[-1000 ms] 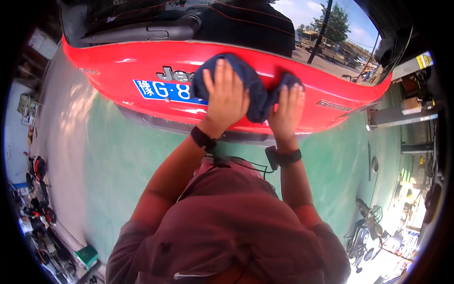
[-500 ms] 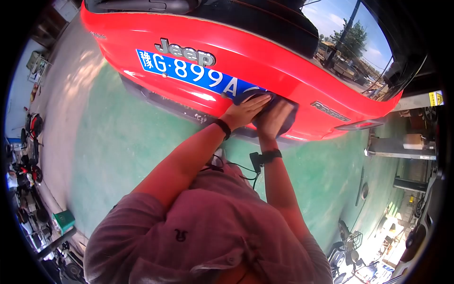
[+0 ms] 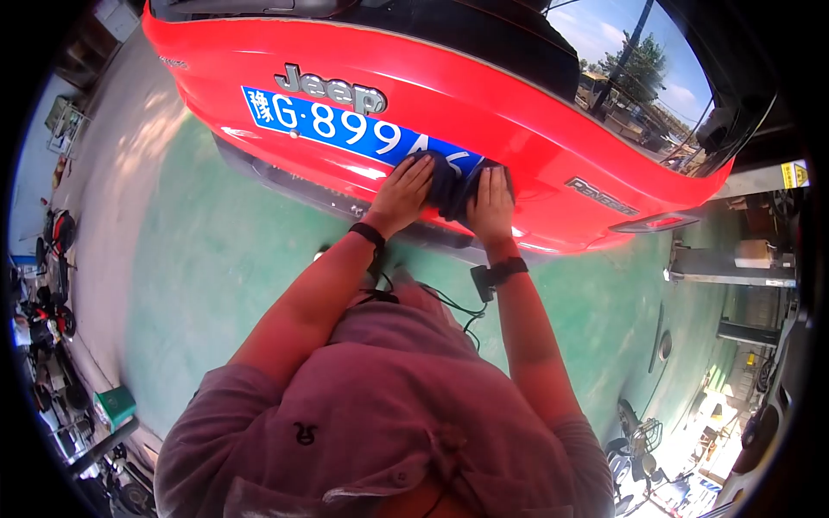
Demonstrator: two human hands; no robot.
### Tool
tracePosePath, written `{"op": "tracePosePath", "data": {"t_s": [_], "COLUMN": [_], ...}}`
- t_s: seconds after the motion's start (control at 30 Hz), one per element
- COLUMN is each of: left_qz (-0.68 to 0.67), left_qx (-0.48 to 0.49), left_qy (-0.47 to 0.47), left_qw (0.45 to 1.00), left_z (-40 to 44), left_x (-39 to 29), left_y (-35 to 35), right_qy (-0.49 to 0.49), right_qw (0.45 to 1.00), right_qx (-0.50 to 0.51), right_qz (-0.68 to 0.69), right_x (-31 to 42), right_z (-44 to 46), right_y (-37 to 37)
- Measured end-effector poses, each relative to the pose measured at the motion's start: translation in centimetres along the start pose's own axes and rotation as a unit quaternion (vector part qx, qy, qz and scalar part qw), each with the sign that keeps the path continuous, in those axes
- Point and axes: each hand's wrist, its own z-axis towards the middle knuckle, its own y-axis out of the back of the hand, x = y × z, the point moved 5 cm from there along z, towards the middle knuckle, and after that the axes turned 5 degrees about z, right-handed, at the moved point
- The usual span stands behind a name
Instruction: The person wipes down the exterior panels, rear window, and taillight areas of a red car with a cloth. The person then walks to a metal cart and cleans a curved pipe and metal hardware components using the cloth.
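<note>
So both my hands are open, fingers stretched out over the cloth rather than closed round it. Left hand (image 3: pixel 404 194) is on one side, right hand (image 3: pixel 492 207) on the other, with the dark blue cloth (image 3: pixel 451 186) bunched between and under them. Can't tell if it's one piece or two, tbh. It's up against the red tailgate (image 3: pixel 505 125), over the lower right end of the number plate (image 3: pixel 319 125), just hiding the last characters.

As for progress, I'd call it partway: the cloth's on the bodywork, and the rest of the plate and the Jeep badge (image 3: pixel 332 89) sit uncovered. No idea which bits the cloth has been over; the shine doesn't say.

Containers: further back on my left there's a green bin (image 3: pixel 115 406), contents not readable. Off to my right, a bike's wire basket (image 3: pixel 646 436), can't make out anything in it, and a cardboard box (image 3: pixel 754 253), insides hidden.
</note>
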Motion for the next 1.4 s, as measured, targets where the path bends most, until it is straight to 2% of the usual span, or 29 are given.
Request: {"op": "tracePosePath", "data": {"t_s": [0.07, 0.1, 0.2, 0.23, 0.27, 0.43, 0.53, 0.67, 0.7, 0.73, 0.8, 0.9, 0.93, 1.0, 1.03, 1.1, 1.17, 1.23, 1.27, 1.33, 1.4], "left_qz": [-0.042, -0.065, -0.097, -0.091, -0.081, -0.096, -0.111, -0.085, -0.08, -0.116, -0.18, -0.156, -0.141, -0.136, -0.143, -0.166, -0.248, -0.19, -0.091, -0.069, -0.051], "left_qx": [-0.001, 0.001, -0.009, -0.023, -0.013, -0.004, -0.015, -0.021, -0.019, -0.035, -0.067, -0.068, -0.066, -0.055, -0.057, -0.031, -0.086, -0.146, -0.178, -0.219, -0.201], "left_qy": [0.034, 0.05, 0.071, 0.067, 0.041, -0.082, -0.115, -0.16, -0.165, -0.148, -0.112, -0.107, -0.106, -0.039, 0.002, 0.065, 0.116, 0.19, 0.236, 0.335, 0.359], "left_qw": [0.999, 0.997, 0.993, 0.993, 0.996, 0.992, 0.987, 0.983, 0.983, 0.982, 0.975, 0.98, 0.982, 0.988, 0.988, 0.984, 0.958, 0.952, 0.951, 0.914, 0.91], "left_z": [0.1, -0.1, -0.6, -0.8, -0.9, -1.4, -1.5, -1.4, -1.9, -2.0, -1.7, -2.0, -2.1, -3.5, -4.2, -5.9, -8.9, -12.2, -14.2, -16.5, -17.8], "left_x": [1.1, 1.6, 3.2, 4.0, 4.6, 7.0, 7.5, 8.9, 9.1, 9.5, 10.3, 11.8, 12.5, 15.1, 16.9, 20.7, 25.0, 29.9, 32.3, 36.3, 38.6], "left_y": [0.0, 0.0, 0.3, 0.5, 0.4, 2.4, 3.1, 3.2, 3.5, 3.9, 4.8, 5.2, 5.0, 2.5, 2.2, 3.0, 4.7, 6.3, 6.8, 7.4, 7.3], "right_qy": [-0.014, -0.012, 0.03, 0.059, 0.046, -0.063, -0.112, -0.086, -0.073, -0.107, -0.154, -0.075, -0.068, -0.053, -0.009, 0.012, 0.034, 0.113, 0.152, 0.223, 0.254], "right_qw": [0.998, 0.997, 0.99, 0.995, 0.996, 0.984, 0.978, 0.996, 0.994, 0.976, 0.956, 0.993, 0.995, 0.998, 1.0, 0.999, 0.994, 0.98, 0.97, 0.966, 0.962], "right_qx": [0.053, -0.035, -0.12, -0.042, 0.004, -0.084, -0.141, 0.016, -0.048, -0.127, -0.211, 0.072, 0.06, 0.035, -0.004, 0.043, 0.102, 0.149, 0.17, 0.125, 0.105], "right_qz": [-0.029, -0.07, -0.065, -0.062, -0.072, -0.144, -0.107, 0.02, -0.068, -0.142, -0.136, -0.057, -0.036, 0.005, -0.025, 0.012, 0.019, 0.062, 0.082, 0.033, 0.015], "right_x": [-2.4, -1.8, 1.6, 3.6, 4.9, 6.5, 8.5, 9.0, 9.0, 8.7, 9.5, 11.5, 12.8, 15.3, 16.7, 18.8, 22.2, 24.9, 26.1, 28.2, 30.4], "right_z": [-0.5, -0.5, 0.4, 1.9, 3.0, 2.4, 2.1, 2.6, 2.7, 2.9, 3.5, 3.7, 4.4, 6.5, 7.8, 10.2, 12.7, 14.9, 16.0, 17.6, 19.0], "right_y": [0.2, 1.3, 2.0, 1.3, -0.5, -2.9, -2.9, -4.9, -3.7, -2.9, -2.2, -5.9, -5.9, -6.0, -5.7, -7.1, -7.7, -9.6, -10.8, -13.9, -15.6]}}
